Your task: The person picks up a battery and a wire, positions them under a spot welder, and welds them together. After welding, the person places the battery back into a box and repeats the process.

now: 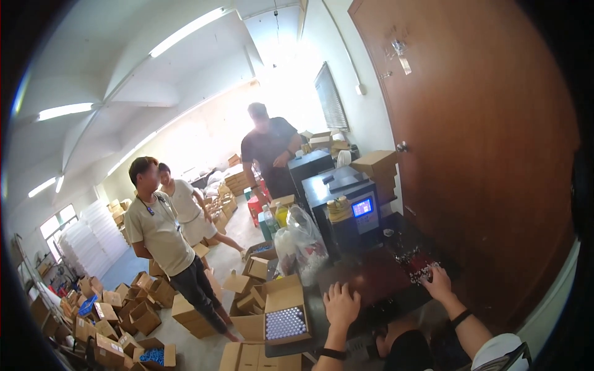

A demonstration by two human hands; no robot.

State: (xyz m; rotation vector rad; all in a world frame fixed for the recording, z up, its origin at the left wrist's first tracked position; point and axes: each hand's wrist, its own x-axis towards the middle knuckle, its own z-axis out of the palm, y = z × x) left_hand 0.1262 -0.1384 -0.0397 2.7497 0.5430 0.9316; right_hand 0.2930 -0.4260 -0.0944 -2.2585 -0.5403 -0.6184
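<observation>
Silvery small pcs [422, 272] scattered on blk counter [387, 304], R hand [437, 284] touching them, fingers curled, can't tell if pinching any; L hand [341, 304] spread, nr open cardboard ctn [283, 293].

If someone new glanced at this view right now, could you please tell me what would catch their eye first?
Probably the large brown door filling the right side, then the lit blue screen on the dark machine left of it. Toward the lower right, the right hand is at small pale pieces scattered on the dark table.
</observation>
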